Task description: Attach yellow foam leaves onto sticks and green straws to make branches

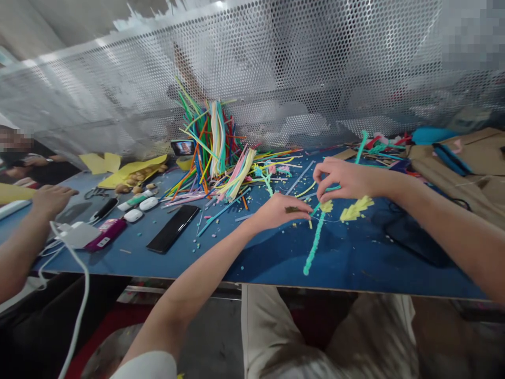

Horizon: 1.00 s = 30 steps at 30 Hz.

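Note:
Over the blue table, my left hand [282, 213] pinches near a green pipe cleaner piece at the upper part of a twisted teal pipe-cleaner stem [314, 245]. My right hand [341, 179] comes in from the right, fingertips closed on the same work just above a small yellow fuzzy piece [326, 206]. The stem slants down toward the table's front edge. Beside it, under my right wrist, lies a yellow leaf-shaped pipe-cleaner piece [357, 209]. The exact grip between my fingertips is partly hidden.
A large bundle of coloured pipe cleaners [216, 139] stands behind, with loose strands and clippings around it. A black phone [173, 228], a purple power strip [105, 234] and another person's hand [53, 199] are at left. Brown paper bags [453, 158] sit at right; a perforated metal screen [276, 79] rises behind.

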Each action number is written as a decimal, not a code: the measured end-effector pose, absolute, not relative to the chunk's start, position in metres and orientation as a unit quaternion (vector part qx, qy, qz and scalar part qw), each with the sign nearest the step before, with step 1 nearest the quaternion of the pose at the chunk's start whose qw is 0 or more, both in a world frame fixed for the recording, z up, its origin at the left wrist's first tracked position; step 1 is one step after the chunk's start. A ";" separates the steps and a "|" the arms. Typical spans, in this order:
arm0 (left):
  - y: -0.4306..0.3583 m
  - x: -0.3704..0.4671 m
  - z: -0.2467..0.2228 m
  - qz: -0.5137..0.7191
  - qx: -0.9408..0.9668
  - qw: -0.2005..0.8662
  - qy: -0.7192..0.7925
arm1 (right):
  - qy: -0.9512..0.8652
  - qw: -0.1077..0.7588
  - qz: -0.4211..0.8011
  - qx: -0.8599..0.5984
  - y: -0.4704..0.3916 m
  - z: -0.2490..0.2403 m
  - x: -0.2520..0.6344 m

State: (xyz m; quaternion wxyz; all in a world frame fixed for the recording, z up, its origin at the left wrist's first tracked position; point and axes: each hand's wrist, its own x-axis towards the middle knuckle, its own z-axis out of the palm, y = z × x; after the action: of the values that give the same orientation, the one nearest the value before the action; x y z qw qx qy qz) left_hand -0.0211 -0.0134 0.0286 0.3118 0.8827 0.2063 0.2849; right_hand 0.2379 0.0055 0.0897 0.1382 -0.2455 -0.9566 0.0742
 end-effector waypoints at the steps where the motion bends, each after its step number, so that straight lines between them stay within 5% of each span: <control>1: -0.013 -0.021 0.028 0.293 0.889 0.292 0.199 | -0.962 0.132 0.064 -0.230 0.007 0.094 0.236; 7: -0.011 -0.018 0.024 0.332 0.895 0.222 0.200 | -0.966 0.054 0.032 -0.250 0.000 0.112 0.219; 13: -0.011 -0.019 0.018 0.353 0.889 0.176 0.234 | -0.938 0.004 -0.161 -0.307 -0.033 0.118 0.191; 25: -0.009 -0.020 0.021 0.382 0.863 0.085 0.320 | -0.844 0.032 -0.209 -0.494 -0.078 0.095 0.171; 30: -0.006 -0.017 0.021 0.470 0.783 0.168 0.370 | -0.824 0.132 -0.246 -0.493 -0.085 0.069 0.168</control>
State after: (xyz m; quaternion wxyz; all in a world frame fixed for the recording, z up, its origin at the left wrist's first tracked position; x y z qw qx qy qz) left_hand -0.0172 -0.0060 0.0208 0.1684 0.7830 0.3703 0.4705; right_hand 0.1676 -0.0846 0.0687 0.1323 -0.4934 -0.8236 -0.2464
